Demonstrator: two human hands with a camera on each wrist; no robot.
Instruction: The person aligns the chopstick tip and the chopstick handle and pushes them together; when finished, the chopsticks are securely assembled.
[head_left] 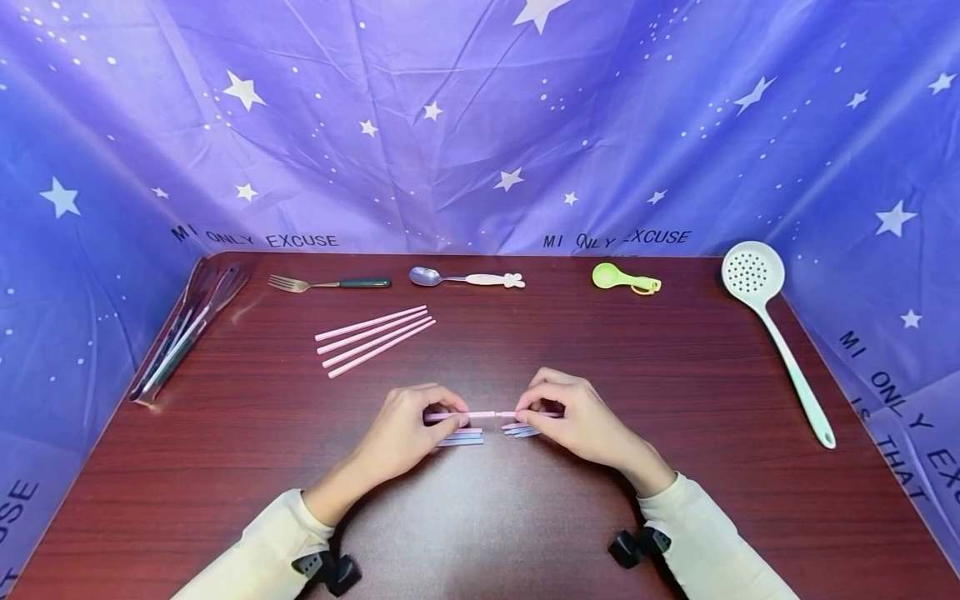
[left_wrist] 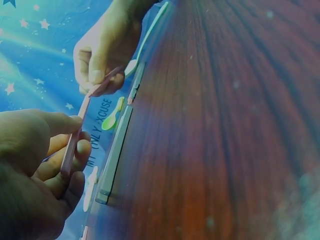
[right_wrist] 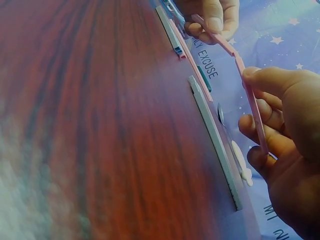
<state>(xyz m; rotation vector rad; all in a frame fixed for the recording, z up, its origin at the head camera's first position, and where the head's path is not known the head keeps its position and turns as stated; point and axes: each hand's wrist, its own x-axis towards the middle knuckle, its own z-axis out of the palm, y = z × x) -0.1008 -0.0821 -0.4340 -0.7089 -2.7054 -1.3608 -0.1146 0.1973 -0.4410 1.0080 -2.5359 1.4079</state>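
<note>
My left hand (head_left: 415, 427) pinches a slim pink stick (head_left: 482, 414) between thumb and fingers. A second pink stick (right_wrist: 256, 117) is held the same way in my right hand (head_left: 577, 417). Their inner ends meet between the two hands, with a narrow joint there; the sticks stand at a slight angle in the right wrist view. How far one end sits in the other cannot be told. Just below the hands, shorter pink and blue sticks lie on the table: one group (head_left: 471, 442) by the left hand, another (head_left: 521, 432) by the right, both partly hidden.
Several pink sticks (head_left: 375, 340) lie fanned out left of centre. Along the back edge are a fork (head_left: 363, 283), a spoon (head_left: 487, 280) and green measuring spoons (head_left: 611, 277). A skimmer (head_left: 787, 350) lies at right, a clear pouch of utensils (head_left: 187, 333) at left.
</note>
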